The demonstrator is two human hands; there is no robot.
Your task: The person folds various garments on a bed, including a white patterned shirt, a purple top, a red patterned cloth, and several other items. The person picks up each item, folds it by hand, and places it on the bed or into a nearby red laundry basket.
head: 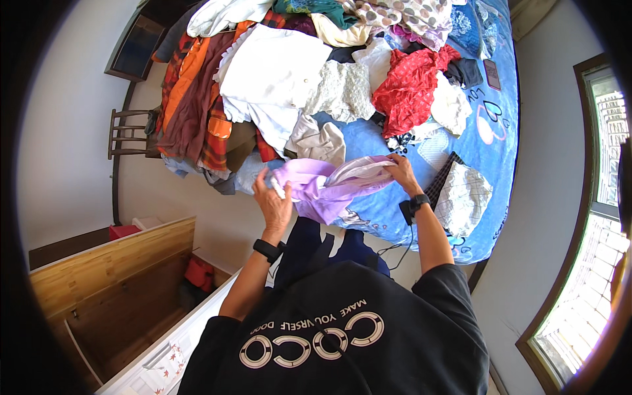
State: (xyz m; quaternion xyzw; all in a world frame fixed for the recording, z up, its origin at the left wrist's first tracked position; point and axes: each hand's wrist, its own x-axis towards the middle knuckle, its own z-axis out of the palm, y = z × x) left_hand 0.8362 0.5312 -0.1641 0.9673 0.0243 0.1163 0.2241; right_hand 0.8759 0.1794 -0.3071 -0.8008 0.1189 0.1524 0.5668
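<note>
A lilac garment (326,195) with a white inner side is stretched between my two hands, over the near edge of the bed. My left hand (274,205) grips its white-edged end on the left. At the other end my right hand (402,174) pinches the bunched fabric. The garment's middle sags in folds, so its kind cannot be told. Just beyond it lies a crumpled beige cloth (320,140). To the right of my right hand are a crumpled white checked cloth (464,200) and a dark checked cloth (444,177).
A blue patterned bedcover (365,138) carries a heap of clothes, among them a white garment (276,69) and a red one (414,89). A phone (492,75) lies at the right edge. A wooden chair (131,133) stands left; an open wooden cabinet (118,256) is lower left.
</note>
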